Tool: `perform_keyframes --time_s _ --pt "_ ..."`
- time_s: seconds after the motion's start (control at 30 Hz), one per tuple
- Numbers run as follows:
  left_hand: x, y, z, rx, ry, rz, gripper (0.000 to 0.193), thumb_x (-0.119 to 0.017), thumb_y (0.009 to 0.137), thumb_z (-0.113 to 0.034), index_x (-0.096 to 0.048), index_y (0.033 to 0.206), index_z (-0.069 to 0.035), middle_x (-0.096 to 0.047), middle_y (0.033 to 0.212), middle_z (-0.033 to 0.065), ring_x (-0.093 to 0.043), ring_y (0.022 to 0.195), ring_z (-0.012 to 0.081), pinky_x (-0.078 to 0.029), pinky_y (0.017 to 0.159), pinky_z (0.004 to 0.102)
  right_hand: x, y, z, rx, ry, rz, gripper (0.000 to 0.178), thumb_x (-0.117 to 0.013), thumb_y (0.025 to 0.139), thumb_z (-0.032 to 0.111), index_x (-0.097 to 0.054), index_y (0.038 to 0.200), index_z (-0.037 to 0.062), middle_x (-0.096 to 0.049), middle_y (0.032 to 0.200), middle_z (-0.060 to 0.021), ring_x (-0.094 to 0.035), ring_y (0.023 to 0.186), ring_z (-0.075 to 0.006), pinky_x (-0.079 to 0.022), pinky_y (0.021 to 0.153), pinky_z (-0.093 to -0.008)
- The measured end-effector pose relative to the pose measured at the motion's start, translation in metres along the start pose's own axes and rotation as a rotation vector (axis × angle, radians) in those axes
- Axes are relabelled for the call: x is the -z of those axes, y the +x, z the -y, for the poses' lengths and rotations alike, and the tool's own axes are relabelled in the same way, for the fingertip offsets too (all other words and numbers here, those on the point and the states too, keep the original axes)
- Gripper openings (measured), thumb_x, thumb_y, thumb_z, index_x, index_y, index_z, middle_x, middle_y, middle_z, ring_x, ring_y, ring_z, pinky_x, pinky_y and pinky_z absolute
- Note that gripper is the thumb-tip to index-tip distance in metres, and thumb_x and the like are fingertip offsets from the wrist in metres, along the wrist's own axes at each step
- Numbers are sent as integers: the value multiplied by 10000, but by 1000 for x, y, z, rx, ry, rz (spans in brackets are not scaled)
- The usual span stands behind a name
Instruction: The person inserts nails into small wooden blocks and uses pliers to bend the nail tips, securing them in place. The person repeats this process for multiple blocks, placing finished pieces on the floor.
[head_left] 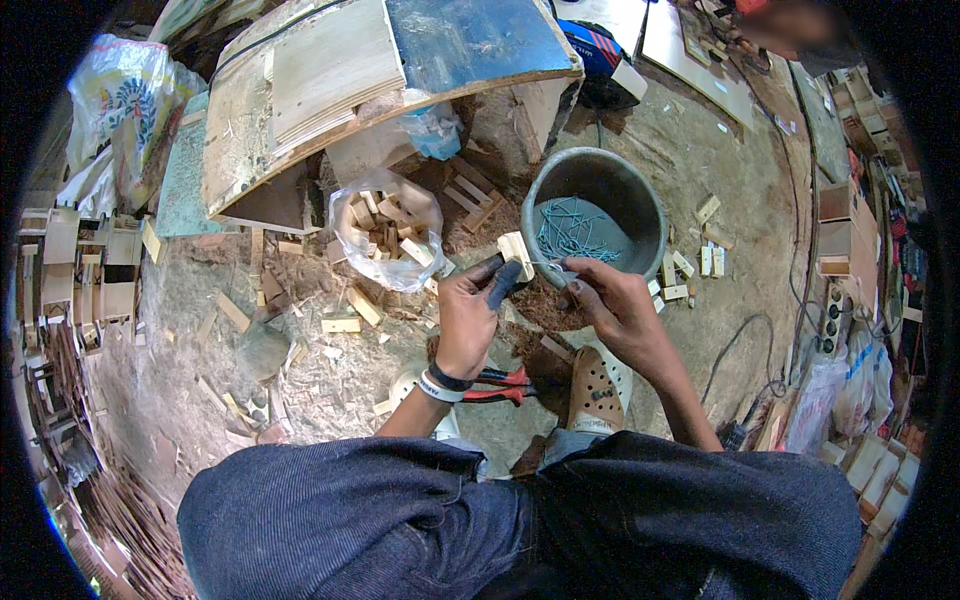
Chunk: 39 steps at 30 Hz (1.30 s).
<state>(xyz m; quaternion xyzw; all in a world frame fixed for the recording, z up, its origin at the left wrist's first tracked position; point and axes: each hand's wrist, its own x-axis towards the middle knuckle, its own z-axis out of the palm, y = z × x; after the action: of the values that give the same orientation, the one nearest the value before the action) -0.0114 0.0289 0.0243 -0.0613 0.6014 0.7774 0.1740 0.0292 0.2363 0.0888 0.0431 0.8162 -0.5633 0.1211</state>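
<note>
Arranged from largest to smallest: the floor carries scattered offcuts, so a dropped piece could be lost among them. The grey basin contains green strands, whose crossing lengths may snag when one is drawn out. The clear bag, full of wooden blocks, could spill if knocked, its film being slack. The red-handled tool lies beside the tan shoe, where a shifting foot could strike it. The right hand is narrowed on a thin strand; a loose pinch might release it. The left hand grips the held block near the basin's left rim; uneven thumb pressure could twist it.
</note>
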Motion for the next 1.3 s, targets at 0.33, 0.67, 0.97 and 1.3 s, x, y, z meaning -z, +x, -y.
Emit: perform_keyframes --time_s 0.33,0.67,0.97,1.3 --pt "-22 27 6 12 -234 83 229 -717 1008 -130 -766 1152 41 -774 1066 47 -683 918 82 -556 861 262 30 11 -28 -131 288 -201 244 -693 1007 105 -749 1201 -32 -759 957 -44 -649 821 -85 -515 745 -249" --pt "-32 32 10 -1 -232 47 173 -723 995 -91 -789 1118 11 -780 998 32 -679 869 67 -554 810 255 34 15 -28 -179 176 -376 260 -722 995 142 -750 1208 -4 -753 989 -42 -648 856 -87 -516 760 -246" --pt "-29 27 6 69 -195 177 254 -774 953 -92 -757 1175 31 -773 1058 51 -690 914 83 -558 858 248 26 18 -24 44 160 -163 264 -769 930 84 -745 1172 -19 -773 1067 -80 -702 951 -126 -560 848 -280" --pt "-17 19 2 237 -151 448 595 -783 904 -14 -473 1410 -40 -729 1157 131 -734 1021 191 -622 833 292 38 -10 -9 -150 360 118 327 -797 899 72 -711 1197 -31 -753 1054 -60 -697 946 -126 -575 848 -288"
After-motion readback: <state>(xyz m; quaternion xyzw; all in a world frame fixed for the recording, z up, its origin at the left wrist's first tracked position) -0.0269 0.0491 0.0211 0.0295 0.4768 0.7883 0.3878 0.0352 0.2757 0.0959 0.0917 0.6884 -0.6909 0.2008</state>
